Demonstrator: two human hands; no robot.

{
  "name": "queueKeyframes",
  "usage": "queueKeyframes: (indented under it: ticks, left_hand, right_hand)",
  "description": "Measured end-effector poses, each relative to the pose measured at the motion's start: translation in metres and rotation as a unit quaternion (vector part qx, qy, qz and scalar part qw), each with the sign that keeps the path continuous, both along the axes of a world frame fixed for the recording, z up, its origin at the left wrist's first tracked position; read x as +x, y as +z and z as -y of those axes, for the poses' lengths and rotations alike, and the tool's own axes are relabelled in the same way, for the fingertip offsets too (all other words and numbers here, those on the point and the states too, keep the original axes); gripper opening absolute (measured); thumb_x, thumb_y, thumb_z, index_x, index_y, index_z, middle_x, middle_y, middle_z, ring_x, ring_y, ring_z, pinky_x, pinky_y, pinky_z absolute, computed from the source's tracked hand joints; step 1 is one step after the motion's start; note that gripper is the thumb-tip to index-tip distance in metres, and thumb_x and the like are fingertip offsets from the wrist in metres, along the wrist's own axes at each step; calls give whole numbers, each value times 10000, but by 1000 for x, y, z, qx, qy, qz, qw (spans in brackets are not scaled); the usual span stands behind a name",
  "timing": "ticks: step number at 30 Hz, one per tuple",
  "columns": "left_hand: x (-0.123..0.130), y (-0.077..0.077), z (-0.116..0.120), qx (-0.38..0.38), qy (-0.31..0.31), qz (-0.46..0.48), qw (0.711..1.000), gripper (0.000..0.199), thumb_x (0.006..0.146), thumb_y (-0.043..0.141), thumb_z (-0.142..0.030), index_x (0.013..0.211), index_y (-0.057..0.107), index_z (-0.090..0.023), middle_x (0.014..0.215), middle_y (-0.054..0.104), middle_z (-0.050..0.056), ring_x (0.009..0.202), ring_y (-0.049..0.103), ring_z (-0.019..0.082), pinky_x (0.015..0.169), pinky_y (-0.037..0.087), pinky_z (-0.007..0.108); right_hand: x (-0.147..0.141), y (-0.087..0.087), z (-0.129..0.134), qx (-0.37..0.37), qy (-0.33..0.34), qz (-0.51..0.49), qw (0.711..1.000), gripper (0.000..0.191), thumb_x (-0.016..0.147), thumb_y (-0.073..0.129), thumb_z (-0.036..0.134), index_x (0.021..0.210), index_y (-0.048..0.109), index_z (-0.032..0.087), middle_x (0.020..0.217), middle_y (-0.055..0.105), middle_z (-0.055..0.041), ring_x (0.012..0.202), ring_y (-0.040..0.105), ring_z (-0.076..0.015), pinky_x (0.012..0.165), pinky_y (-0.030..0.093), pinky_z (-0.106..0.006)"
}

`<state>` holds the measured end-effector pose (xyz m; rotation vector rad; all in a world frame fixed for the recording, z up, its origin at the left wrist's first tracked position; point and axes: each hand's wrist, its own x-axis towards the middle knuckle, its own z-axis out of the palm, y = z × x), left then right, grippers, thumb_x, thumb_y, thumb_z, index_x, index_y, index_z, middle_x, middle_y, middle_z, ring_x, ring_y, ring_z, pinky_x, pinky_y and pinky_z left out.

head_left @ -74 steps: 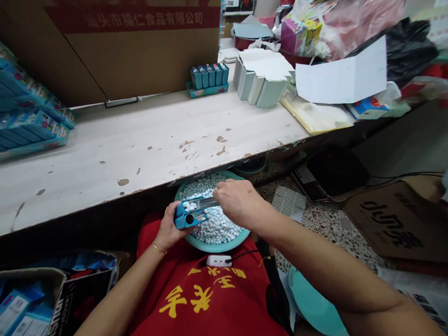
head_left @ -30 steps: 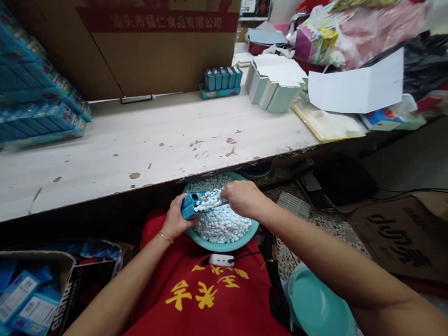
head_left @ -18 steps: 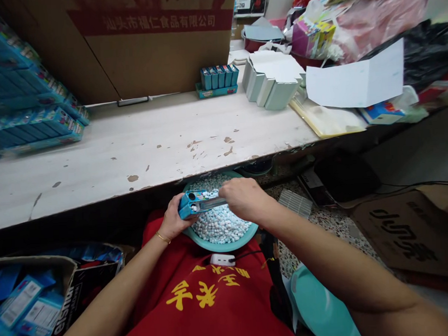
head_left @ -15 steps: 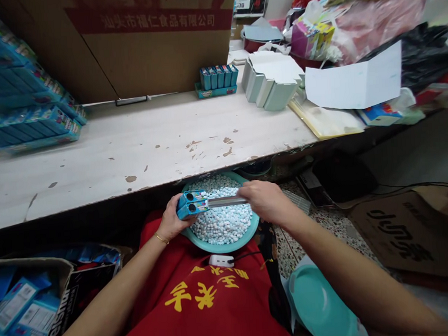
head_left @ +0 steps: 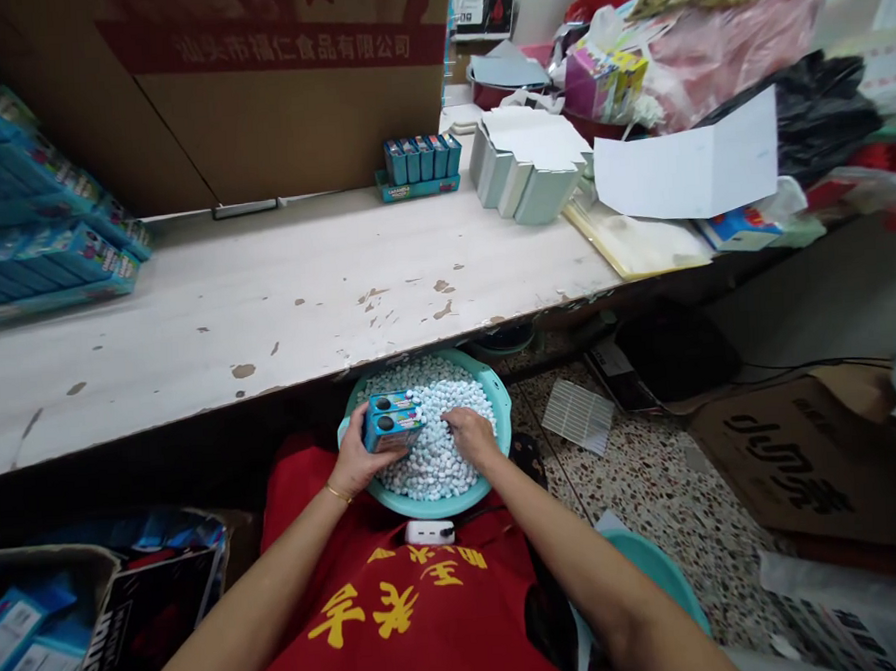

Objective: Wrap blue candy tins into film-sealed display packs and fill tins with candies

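My left hand (head_left: pixel 356 458) is wrapped round two small blue candy boxes (head_left: pixel 393 423) held side by side over the left part of a turquoise basin (head_left: pixel 503 403). White candies lie at the right ends of the boxes. The basin rests at my lap, filled with small pale candies (head_left: pixel 432 471). My right hand (head_left: pixel 472 436) is low over the right side of the candies, its fingers closed and their tips at the pile. Whatever those fingers hold is hidden; the metal scoop does not show.
A white worktop (head_left: pixel 325 272) runs ahead, above the basin. On it stand a large carton (head_left: pixel 286 114), stacked blue boxes (head_left: pixel 54 266), a small display tray (head_left: pixel 419 187) and folded white card (head_left: pixel 533 161). An open carton (head_left: pixel 47 567) with blue boxes is at my left.
My right hand has moved left and down from the basin's right rim into the candies. The long metal scoop it held at the boxes is out of sight. The view has shifted slightly.
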<state>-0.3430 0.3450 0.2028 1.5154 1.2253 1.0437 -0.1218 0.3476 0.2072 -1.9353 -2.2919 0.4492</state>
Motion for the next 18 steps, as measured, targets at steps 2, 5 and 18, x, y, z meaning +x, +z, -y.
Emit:
queueKeyframes:
  ticks: [2, 5, 18]
  left_hand:
    - [-7, 4, 2, -4, 7, 7, 1000, 843, 517, 766, -344, 1218, 323, -192, 1138, 524, 100, 1032, 535, 264, 916, 410, 444]
    - [-24, 9, 4, 9, 22, 0, 1000, 847, 517, 768, -333, 1226, 324, -200, 1146, 523, 100, 1033, 534, 265, 924, 401, 452]
    - [-25, 9, 5, 73, 26, -85, 993, 788, 547, 736, -362, 1211, 343, -201, 1140, 510, 108, 1051, 504, 280, 909, 401, 464]
  right_hand:
    - [9, 1, 0, 6, -2, -23, 1000, 330, 834, 367, 138, 1004, 627, 248, 980, 628, -20, 954, 538, -160, 773, 411, -254]
    - [23, 12, 1, 17, 3, -54, 998, 324, 822, 379, 119, 978, 640, 232, 938, 637, -22, 923, 554, -148, 769, 423, -253]
    - [8, 139, -5, 21, 113, -26, 993, 302, 783, 411, 125, 892, 665, 245, 894, 658, -3, 842, 579, -150, 673, 395, -233]
